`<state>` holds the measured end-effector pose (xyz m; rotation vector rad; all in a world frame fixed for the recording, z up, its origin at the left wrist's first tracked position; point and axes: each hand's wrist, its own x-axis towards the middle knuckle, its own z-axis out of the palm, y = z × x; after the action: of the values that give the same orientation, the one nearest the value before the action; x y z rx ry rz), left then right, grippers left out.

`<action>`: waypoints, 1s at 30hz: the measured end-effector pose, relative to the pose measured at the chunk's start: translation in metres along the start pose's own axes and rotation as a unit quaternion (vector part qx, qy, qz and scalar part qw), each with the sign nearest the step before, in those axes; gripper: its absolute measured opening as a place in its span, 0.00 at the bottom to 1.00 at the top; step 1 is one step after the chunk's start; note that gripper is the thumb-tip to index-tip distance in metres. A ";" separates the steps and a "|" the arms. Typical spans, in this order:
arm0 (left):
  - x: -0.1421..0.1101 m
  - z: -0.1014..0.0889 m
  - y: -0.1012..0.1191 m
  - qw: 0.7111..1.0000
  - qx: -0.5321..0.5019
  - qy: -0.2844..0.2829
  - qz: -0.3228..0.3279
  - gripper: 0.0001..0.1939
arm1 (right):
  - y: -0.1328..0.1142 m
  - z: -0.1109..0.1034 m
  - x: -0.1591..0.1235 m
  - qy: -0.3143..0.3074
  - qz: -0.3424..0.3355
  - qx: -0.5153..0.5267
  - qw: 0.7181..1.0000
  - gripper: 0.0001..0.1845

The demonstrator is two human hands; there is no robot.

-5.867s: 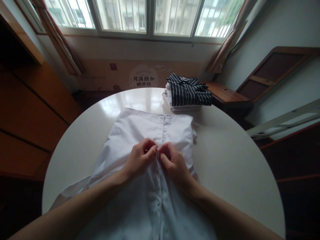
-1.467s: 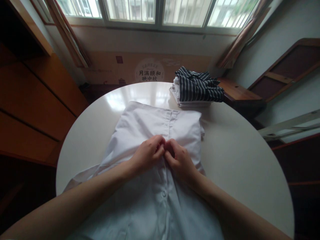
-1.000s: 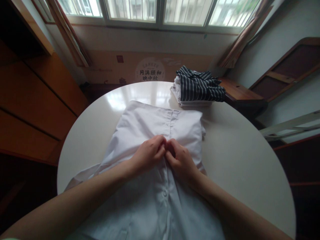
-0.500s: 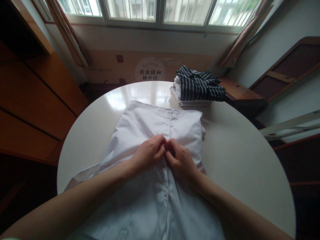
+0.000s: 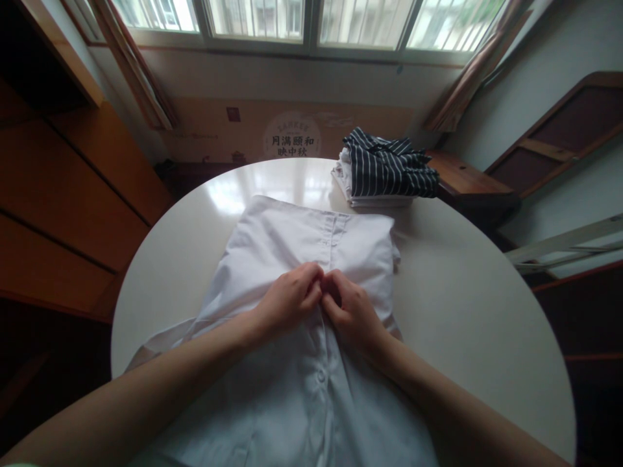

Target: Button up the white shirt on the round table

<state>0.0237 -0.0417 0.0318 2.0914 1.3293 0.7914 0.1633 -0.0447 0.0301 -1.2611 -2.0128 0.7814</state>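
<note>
Shirt (image 5: 272,370), white, covers the middle and near part of the round table (image 5: 481,311) — on my feed the left hand (image 5: 291,290) and right hand (image 5: 353,303) both pinch its placket (image 5: 325,412), hiding whatever sits between them. Almost nothing has shifted over the last second, so I judge the work at this spot unfinished — the folded striped garment (image 5: 389,170) rests by the table's far rim.

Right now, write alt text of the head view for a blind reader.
A person's left hand and right hand pinch the button placket of a white shirt on a round white table. At its far edge, a dark striped garment tops a stack of folded clothes.
</note>
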 end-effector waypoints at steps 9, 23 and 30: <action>-0.001 0.000 -0.001 1.000 -0.004 0.001 0.003 0.05 | 0.000 0.000 0.000 -0.004 -0.005 -0.009 1.000 0.04; 0.000 0.001 -0.001 1.000 0.002 0.002 -0.001 0.05 | 0.001 0.000 0.000 0.000 -0.011 -0.013 1.000 0.04; 0.000 0.000 -0.002 1.000 0.001 0.002 0.003 0.05 | 0.002 0.000 0.000 -0.002 -0.011 -0.012 1.000 0.04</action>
<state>0.0223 -0.0414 0.0308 2.0987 1.3268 0.7978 0.1641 -0.0445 0.0284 -1.2497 -2.0415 0.7508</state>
